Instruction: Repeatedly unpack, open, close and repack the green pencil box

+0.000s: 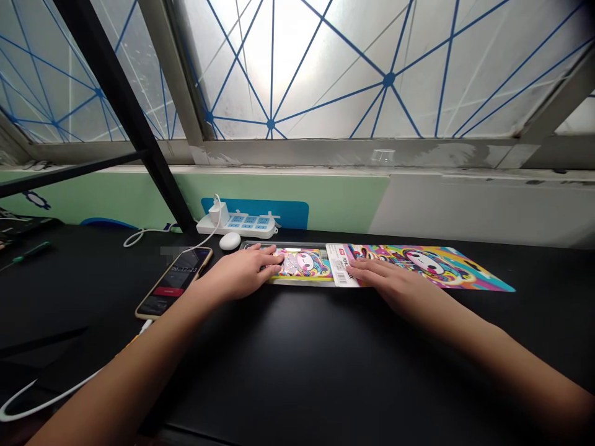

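Note:
A clear plastic case point(304, 265) with a colourful cartoon print lies flat on the black table point(297, 359). A printed cartoon card point(432, 263) with a white label lies beside it, its left end over the case. My left hand point(242, 272) rests flat on the left end of the case, fingers stretched out. My right hand point(390, 282) lies flat on the card's left part near the label, fingers extended. Neither hand grips anything.
A phone point(175, 282) with a lit screen lies left of my left hand, on a white cable point(46, 396). A white power strip point(239, 224) with a charger and a small white oval object point(230, 241) sit at the wall. A green screwdriver point(30, 252) lies far left.

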Demonstrator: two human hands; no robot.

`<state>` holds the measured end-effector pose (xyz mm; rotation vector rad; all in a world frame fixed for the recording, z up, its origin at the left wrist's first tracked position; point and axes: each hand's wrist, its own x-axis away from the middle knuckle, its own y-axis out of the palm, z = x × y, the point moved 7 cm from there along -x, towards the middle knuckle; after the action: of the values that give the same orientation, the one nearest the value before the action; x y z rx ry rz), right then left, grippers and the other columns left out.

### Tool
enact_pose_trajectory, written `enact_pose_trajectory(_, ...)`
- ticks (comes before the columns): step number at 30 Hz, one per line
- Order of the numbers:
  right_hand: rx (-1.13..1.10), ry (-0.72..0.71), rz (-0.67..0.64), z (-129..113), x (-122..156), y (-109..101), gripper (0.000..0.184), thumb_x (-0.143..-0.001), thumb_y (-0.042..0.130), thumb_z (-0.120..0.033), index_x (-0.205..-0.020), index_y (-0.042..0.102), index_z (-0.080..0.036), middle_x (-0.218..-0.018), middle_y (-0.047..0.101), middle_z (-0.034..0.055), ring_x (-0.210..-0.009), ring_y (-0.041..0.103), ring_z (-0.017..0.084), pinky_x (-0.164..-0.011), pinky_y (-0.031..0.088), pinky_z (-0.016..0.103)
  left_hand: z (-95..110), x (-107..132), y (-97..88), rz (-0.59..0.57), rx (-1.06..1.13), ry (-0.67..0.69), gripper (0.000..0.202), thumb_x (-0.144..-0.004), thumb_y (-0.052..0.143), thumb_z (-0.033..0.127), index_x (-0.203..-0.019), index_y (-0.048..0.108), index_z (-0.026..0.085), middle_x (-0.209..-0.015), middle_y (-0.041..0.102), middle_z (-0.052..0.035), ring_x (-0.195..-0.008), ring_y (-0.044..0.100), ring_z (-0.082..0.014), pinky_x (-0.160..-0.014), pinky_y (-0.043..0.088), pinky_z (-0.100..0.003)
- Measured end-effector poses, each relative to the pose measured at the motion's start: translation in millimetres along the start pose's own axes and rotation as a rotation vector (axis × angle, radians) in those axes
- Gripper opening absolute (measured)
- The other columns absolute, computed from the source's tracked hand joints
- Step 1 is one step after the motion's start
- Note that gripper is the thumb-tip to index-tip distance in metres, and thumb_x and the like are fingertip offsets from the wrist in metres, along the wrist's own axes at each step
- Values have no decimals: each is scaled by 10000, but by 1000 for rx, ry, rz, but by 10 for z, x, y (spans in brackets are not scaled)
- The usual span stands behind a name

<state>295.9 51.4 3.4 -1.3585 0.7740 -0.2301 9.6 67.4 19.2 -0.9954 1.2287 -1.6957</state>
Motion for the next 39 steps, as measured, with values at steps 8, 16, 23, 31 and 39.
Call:
enact_pose_trajectory(8,36,-12,40,-6,-7,-52,507,-991,391,-61,-1402,637,-228,-1397,680,58,-1301,629,229,-1060,563,411,293,-204,-164,266,-158,-115,563,-1027,380,487,-839,783,141,-898,776,-201,-888,729,-391,-715,529,-446)
enact_pose_trajectory(16,0,-31,29,-2,-44,7,513,-987,352,-30,-1399,634,-148,-1432,644,122,-1374,560,250,-1108,521,441,704,-299,223,397,-114,277,471,-1077,368,441,-1449,551,216,-1526,553,-104,-1413,480,-312,-1149,370,-510)
enact_pose_trajectory(23,-97,33,-63,114,-42,134,730,-909,323,46,-1555,453,-267,-1594,467,37,-1469,433,210,-1192,414,471,397,-377,147,392,51,331,416,-1048,461,403,-1381,642,232,-1480,616,-45,-1412,507,-290,-1187,374,-492)
enact_pose_trajectory(31,-50,111,-97,399,99,109,844,-832,375,64,-1580,394,-326,-1601,446,4,-1452,454,234,-1192,414,479,337,-408,137,417,113,346,362,-1021,498,353,-1290,703,225,-1414,669,-28,-1397,535,-286,-1176,411,-490)
enact_pose_trajectory(39,112,58,-64,471,143,-57,723,-896,405,-14,-1564,441,-286,-1566,498,59,-1429,486,276,-1166,429,556,240,-411,140,435,97,323,384,-1041,459,374,-1308,692,225,-1421,665,-30,-1402,526,-284,-1183,400,-496)
